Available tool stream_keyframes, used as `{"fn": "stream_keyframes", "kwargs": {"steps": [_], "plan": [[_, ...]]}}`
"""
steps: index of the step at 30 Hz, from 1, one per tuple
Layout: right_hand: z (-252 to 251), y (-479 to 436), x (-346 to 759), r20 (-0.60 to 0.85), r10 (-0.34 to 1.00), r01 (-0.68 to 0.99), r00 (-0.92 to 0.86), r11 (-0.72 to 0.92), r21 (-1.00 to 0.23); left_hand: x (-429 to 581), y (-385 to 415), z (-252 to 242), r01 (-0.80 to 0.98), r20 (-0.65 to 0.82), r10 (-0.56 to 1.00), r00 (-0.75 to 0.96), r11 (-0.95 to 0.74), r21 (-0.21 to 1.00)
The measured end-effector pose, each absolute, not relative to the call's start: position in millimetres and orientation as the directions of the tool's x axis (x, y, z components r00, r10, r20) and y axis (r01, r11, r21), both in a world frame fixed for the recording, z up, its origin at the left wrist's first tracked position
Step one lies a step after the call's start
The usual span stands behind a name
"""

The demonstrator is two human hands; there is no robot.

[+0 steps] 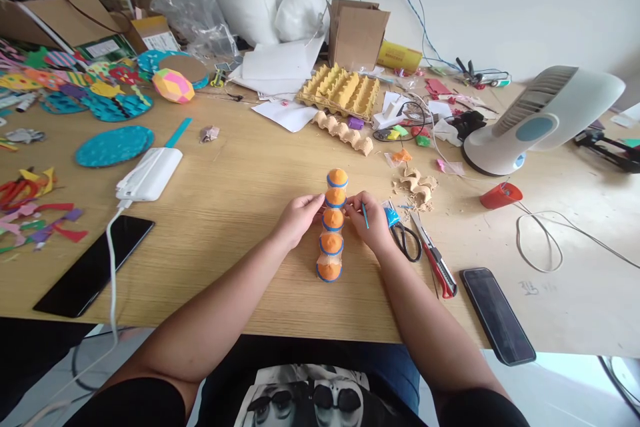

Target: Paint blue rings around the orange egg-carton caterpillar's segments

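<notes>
A strip of egg carton cups stretches away from me on the table, its domes covered in orange with blue bands around their bases. My left hand pinches its left side near the second dome from the far end. On the opposite side, my right hand has its fingers closed around a thin blue strip, with the fingertips against the carton. Just right of that hand lie a blue packet, black-handled scissors and a red utility knife.
Cut carton scraps and a yellow egg tray lie farther back. At the right stand a white fan and a red cup-like object, with a phone at the front edge. A power bank and black tablet lie left.
</notes>
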State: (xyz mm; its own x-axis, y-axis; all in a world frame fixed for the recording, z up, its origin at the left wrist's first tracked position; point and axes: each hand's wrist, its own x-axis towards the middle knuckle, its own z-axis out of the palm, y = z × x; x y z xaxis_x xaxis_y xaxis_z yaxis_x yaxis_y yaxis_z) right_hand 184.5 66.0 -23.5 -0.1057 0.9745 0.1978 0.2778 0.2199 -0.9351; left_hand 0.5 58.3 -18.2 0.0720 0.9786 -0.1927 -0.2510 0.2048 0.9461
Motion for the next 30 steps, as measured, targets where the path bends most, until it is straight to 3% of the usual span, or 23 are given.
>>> {"fn": "stream_keyframes", "kwargs": {"steps": [7,13,19,24,30], "plan": [[-22,69,192,0.284,0.936,0.542,-0.208,0.352,-0.763,-12,66,-40,0.11,-0.033,0.999,0.032,0.029,0.993],[-21,69,190,0.253,0.939,0.602,-0.232,0.343,-0.721,-15,64,-41,0.337,0.07,0.997,0.033,-0.077,0.938],[-22,70,188,0.237,0.941,0.58,-0.243,0.336,-0.742,-14,57,-27,0.461,0.054,0.998,0.039,-0.066,0.885],[-23,71,187,0.219,0.947,0.593,-0.233,0.317,-0.741,-13,57,-30,0.398,0.081,0.995,0.055,-0.096,0.912],[-21,70,186,0.22,0.948,0.62,-0.229,0.316,-0.718,-13,56,-25,0.496,0.102,0.994,0.029,-0.103,0.862]]}}
